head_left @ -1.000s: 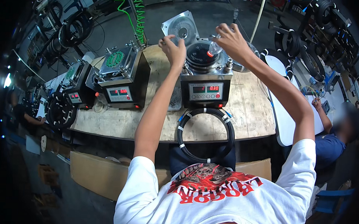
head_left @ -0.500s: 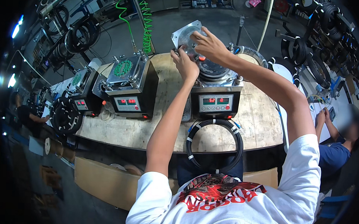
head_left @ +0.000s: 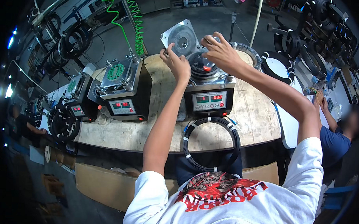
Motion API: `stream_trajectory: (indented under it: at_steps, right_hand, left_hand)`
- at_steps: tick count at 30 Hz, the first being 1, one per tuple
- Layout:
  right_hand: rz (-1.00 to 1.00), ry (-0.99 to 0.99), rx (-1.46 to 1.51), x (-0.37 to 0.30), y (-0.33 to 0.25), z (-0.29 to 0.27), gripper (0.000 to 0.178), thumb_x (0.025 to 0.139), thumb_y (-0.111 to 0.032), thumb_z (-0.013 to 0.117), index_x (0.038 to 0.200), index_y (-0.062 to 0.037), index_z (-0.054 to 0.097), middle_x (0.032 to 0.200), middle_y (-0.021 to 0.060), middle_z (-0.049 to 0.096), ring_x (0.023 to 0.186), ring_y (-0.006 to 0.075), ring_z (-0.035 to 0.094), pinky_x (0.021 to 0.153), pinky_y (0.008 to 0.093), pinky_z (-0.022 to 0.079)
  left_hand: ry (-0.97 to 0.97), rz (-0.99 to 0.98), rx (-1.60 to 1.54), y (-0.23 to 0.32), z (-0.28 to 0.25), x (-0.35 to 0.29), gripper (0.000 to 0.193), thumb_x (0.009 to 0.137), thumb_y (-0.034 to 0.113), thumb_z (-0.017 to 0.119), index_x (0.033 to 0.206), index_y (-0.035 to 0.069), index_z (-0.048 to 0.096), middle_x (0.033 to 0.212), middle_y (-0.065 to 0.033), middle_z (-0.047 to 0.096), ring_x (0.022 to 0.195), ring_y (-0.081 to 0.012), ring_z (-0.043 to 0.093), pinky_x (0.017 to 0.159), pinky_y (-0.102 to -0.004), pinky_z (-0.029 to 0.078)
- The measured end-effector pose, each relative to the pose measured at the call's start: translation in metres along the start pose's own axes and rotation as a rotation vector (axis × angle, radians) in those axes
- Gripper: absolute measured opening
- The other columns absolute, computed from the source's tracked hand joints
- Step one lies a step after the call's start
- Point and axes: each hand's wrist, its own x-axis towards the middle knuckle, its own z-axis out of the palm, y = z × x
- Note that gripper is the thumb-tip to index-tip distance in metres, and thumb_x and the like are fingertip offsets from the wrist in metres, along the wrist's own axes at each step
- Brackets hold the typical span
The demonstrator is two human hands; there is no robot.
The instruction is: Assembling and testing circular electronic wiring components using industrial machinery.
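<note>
A square metal plate (head_left: 164, 39) with a round, shiny disc in its centre stands tilted above the nearest polishing machine (head_left: 191, 92). At the plate's lower edge is my left hand (head_left: 178, 66), fingers curled round it. My right hand (head_left: 225, 56) is bent over the machine's round platen (head_left: 197, 69). What looks like a small clear bottle (head_left: 207, 68) with an orange cap is in its grip, cap downward over the platen; the fingers hide most of its body. The machine's front panel has lit red digits.
Two similar machines, a middle one (head_left: 124, 94) and a far-left one (head_left: 80, 102), share the wooden table (head_left: 250, 130). A coil of black cable (head_left: 236, 147) hangs over the front edge. Green air hoses (head_left: 139, 31) hang behind. At the right, a person (head_left: 334, 143) sits at a white table.
My right hand has moved off the plate's disc to the right, leaving the disc's centre in view. The panel's digits have changed. The whole view has shifted slightly.
</note>
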Motion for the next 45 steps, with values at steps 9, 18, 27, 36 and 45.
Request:
stream_trajectory:
  at_steps: [9,18,27,36,45]
  right_hand:
    - [0.585,0.181,1.036,-0.003,0.022,0.048,0.054,0.073,-0.02,0.084,0.124,-0.0078,0.069,0.12,0.019,0.066,0.115,0.037,0.058,0.102,0.0442,0.042]
    - [0.419,0.338,1.173,0.017,-0.017,0.05,0.072,0.073,-0.009,0.084,0.137,-0.0104,0.052,0.117,0.0103,0.06,0.117,0.0227,0.058,0.097,0.0372,0.05]
    - [0.532,0.414,1.41,-0.035,-0.02,-0.016,0.026,0.092,-0.016,0.067,0.117,-0.01,0.073,0.11,0.0055,0.058,0.103,0.0147,0.057,0.084,0.0307,0.05]
    - [0.395,0.628,1.845,-0.064,-0.09,-0.161,0.04,0.088,-0.03,0.068,0.111,-0.007,0.045,0.113,0.0163,0.052,0.094,0.0194,0.051,0.079,0.0329,0.042]
    - [0.266,0.446,1.8,-0.059,-0.086,-0.23,0.049,0.082,-0.036,0.072,0.111,-0.0127,0.041,0.096,0.0156,0.048,0.081,0.0205,0.05,0.071,0.031,0.043]
  left_hand:
    - [-0.079,0.068,-0.134,0.022,-0.031,0.008,0.051,0.086,0.024,0.078,0.128,0.001,0.058,0.127,-0.0155,0.044,0.117,-0.0286,0.05,0.097,-0.037,0.042]
    - [-0.71,-0.187,-0.68,0.045,-0.053,0.03,0.041,0.087,0.013,0.079,0.123,0.003,0.063,0.115,-0.0038,0.068,0.106,-0.0131,0.063,0.096,-0.0293,0.048]
    - [-0.219,-0.308,-0.352,-0.055,-0.144,0.01,0.04,0.084,0.013,0.081,0.117,0.0,0.063,0.109,-0.0059,0.068,0.101,-0.0126,0.064,0.091,-0.0272,0.049]
    - [-0.285,-0.597,0.221,-0.185,-0.152,-0.105,0.049,0.073,0.015,0.087,0.112,-0.001,0.063,0.104,-0.0065,0.07,0.095,-0.0138,0.064,0.086,-0.0313,0.049]
    - [-0.12,-0.229,0.266,-0.134,-0.138,-0.085,0.067,0.074,0.025,0.085,0.13,0.002,0.056,0.12,-0.0211,0.063,0.114,-0.0337,0.062,0.099,-0.0418,0.047]
